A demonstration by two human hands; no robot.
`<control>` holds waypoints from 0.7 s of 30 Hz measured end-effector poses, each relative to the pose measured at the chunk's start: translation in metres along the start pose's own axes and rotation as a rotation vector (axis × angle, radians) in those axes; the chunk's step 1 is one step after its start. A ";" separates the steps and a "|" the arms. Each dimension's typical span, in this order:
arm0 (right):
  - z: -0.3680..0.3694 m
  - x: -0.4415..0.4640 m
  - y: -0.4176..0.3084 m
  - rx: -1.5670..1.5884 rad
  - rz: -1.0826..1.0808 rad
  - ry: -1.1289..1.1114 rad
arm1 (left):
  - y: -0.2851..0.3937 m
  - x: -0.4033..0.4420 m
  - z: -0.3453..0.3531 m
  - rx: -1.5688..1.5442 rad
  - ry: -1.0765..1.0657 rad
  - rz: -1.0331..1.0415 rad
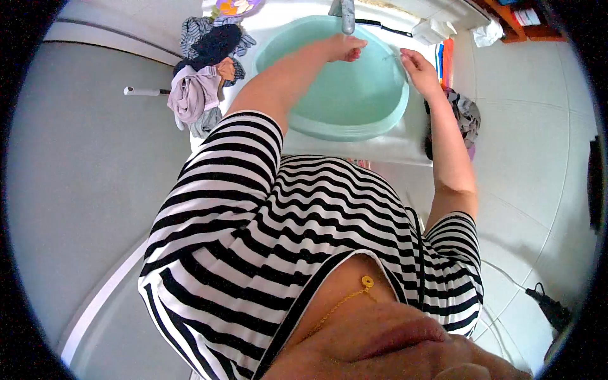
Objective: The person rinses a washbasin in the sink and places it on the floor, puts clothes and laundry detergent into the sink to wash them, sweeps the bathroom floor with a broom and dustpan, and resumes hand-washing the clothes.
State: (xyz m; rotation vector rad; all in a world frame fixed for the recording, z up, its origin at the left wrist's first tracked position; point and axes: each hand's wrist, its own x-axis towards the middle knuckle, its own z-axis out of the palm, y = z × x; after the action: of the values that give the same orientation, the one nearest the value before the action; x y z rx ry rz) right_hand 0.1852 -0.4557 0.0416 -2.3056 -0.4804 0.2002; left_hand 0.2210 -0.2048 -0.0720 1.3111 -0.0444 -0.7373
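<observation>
A pale green basin point(345, 95) stands under a metal faucet point(348, 16). Over its far part, just below the faucet, is my left hand point(346, 49), fingers curled in and closed. Anything inside them is too small to make out. My right hand point(419, 71) is at the basin's right rim, thumb and fingers pinched together. A faint thin glint lies by its fingertips, and I cannot tell what it is. The two hands are apart, with a strip of basin between them.
Piled clothes point(195, 92) lie on the counter left of the basin. Dark grey cloth point(465, 117) is bunched at the right. A black-handled brush or tool point(386, 27) and a white box point(432, 30) sit behind the basin. Orange and blue packets point(447, 60) stand at the right.
</observation>
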 end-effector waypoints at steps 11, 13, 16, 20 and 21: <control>0.001 -0.056 -0.031 0.252 0.524 -0.048 | 0.048 -0.148 -0.039 1.829 0.246 0.187; 0.007 -0.056 -0.029 0.260 0.486 -0.048 | 0.067 -0.211 -0.040 1.824 0.692 0.207; 0.012 -0.045 -0.033 0.540 0.499 -0.045 | 0.047 -0.244 -0.064 1.081 0.599 -0.201; 0.016 -0.027 -0.030 0.606 0.450 -0.002 | 0.017 -0.241 -0.093 0.432 0.563 -0.192; 0.009 -0.034 -0.048 0.646 0.485 0.022 | 0.024 -0.239 -0.089 0.161 0.625 -0.133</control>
State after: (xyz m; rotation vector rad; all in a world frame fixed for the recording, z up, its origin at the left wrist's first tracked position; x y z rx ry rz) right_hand 0.1382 -0.4331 0.0697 -1.7415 0.1582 0.4864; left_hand 0.0854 -0.0046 0.0117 1.6623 0.4985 -0.4127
